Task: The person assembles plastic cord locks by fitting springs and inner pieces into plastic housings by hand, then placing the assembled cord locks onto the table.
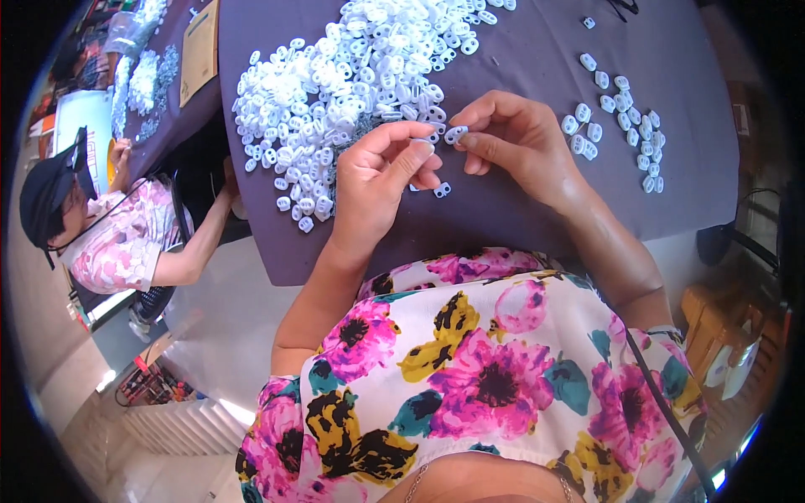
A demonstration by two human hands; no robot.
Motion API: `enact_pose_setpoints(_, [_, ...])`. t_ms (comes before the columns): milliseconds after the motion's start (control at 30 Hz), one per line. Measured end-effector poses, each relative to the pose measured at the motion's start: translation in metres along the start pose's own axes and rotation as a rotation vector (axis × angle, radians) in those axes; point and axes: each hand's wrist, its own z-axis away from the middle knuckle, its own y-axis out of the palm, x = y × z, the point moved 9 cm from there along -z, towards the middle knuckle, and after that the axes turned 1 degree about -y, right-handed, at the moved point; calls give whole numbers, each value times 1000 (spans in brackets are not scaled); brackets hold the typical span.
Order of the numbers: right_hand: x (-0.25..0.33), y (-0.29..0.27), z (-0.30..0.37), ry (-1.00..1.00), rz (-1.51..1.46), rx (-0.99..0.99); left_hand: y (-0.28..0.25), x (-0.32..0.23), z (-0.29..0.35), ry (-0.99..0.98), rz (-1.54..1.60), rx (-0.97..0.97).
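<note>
Between the thumb and forefinger of my right hand (524,151) is a white oval two-hole cord lock (455,135), its holes facing up. Close to its left, my left hand (377,180) is closed in a pinch. Something small and whitish shows at those fingertips, too little of it to name. Beyond my left hand a big heap of white two-hole oval pieces (327,92) spreads over the dark tablecloth. Small grey metal bits, perhaps springs (367,126), lie in the heap's near side, partly hidden by my left hand. A loose white piece (442,190) rests just below my fingers.
A loose group of white cord locks (646,138) lies to the right on the tablecloth (537,230). At far left, a person in a dark hat (54,197) sits by another table with white and grey piles (144,84) and a brown cardboard piece (199,54).
</note>
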Motion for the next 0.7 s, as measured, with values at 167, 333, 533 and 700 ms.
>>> enact_pose_setpoints(167, [-4,1,1,0,-33,15,6,7,2,-13,-55,44])
enact_pose_setpoints(333, [-12,-6,1,-13,2,31,17,10,-1,49,-156,86])
enact_pose_setpoints(533, [-2,5,1,49,-3,45,17,-6,4,50,-13,111])
enact_pose_setpoints(700, [-4,3,1,59,3,38,16,-2,3,19,-3,124])
